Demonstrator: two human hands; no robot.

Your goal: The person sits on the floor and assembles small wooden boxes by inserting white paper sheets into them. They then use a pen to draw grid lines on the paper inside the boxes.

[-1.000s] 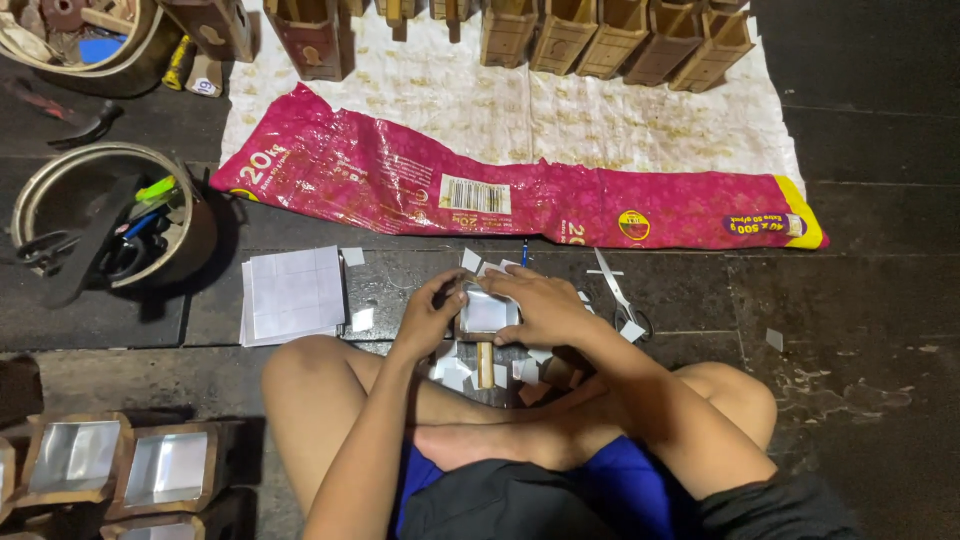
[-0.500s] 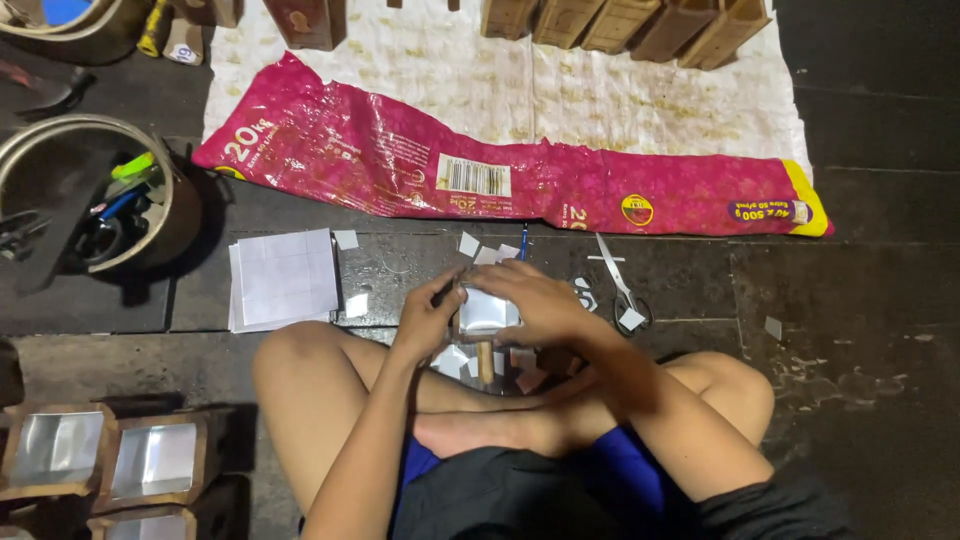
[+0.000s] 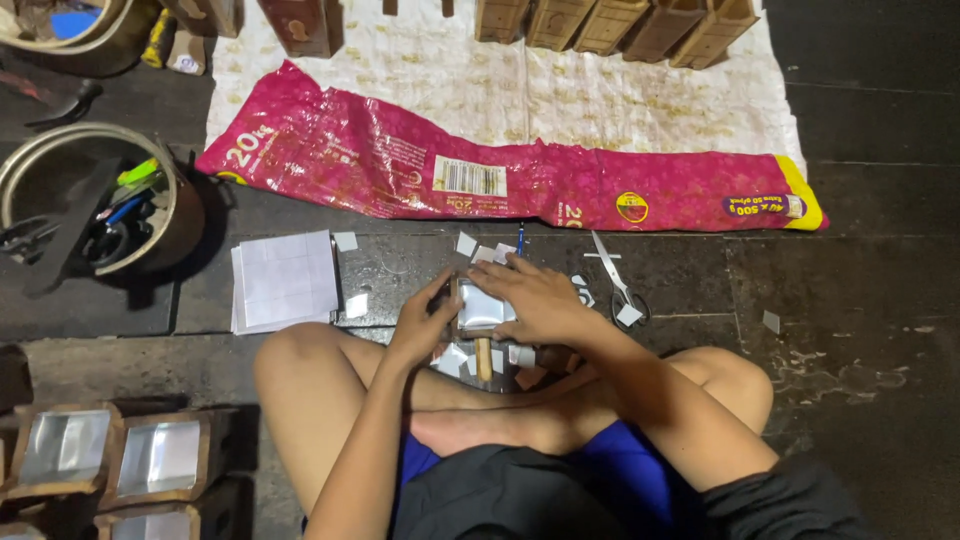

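Left hand (image 3: 420,330) and right hand (image 3: 535,300) grip a small foil-lined box (image 3: 482,308)

left hand (image 3: 418,330): grips the left edge of a small silver-lined box (image 3: 483,308) above the crossed legs
right hand (image 3: 535,300): lies over the box's right side, fingers (image 3: 500,275) spread on top
floor: paper stack (image 3: 285,280) to the left, scissors (image 3: 612,268) to the right, pink sack (image 3: 500,170) beyond
far left: bucket (image 3: 170,215) of tools
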